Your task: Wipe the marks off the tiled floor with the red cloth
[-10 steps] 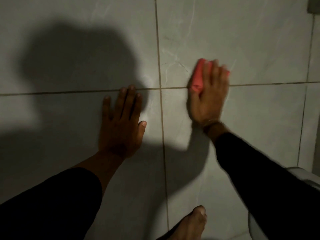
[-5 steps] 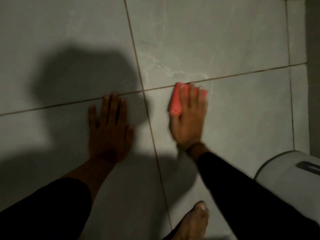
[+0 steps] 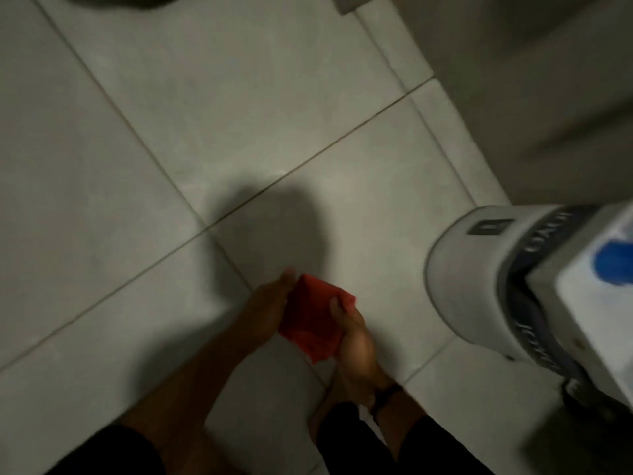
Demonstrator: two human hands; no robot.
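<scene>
Both hands up off the floor | your left hand [image 3: 270,305] and right hand [image 3: 352,337] grip the red cloth [image 3: 313,320] between them, likely refolding to a clean face | tiled floor [image 3: 239,108] beyond, marks too blurred to judge.

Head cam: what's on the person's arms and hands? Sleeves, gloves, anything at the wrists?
Both hands are bare, no gloves. The left hand has a dark sleeve pushed up, leaving the forearm bare. The right hand has a dark band at the wrist and a dark sleeve just behind it. Motion blur hides finer detail.
</scene>
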